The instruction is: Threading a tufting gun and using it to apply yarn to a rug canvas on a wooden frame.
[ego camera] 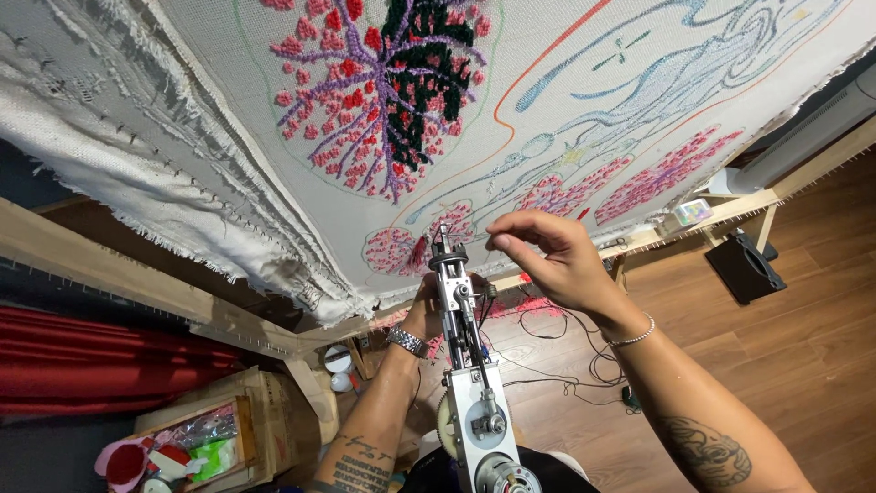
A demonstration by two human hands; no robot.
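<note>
Metal tufting gun (470, 365) looks heavy and rigid; left hand (427, 310) wraps its front, right hand (557, 260) pinches thin yarn near the needle tip (443, 239)

One view only is supplied, taken from a camera worn on the head and tilted steeply, so that the white stretched tufting cloth with pink, purple and black yarn patches (383, 100) fills the upper frame while the brown wooden plank floor (803, 329) is seen at lower right. The silver metal tufting gun (470, 365) is viewed at close range along its length from the rear, pointing away from the lens toward the cloth. Both forearms enter from the bottom edge, left hand (429, 306) and right hand (557, 260) near centre.
</note>
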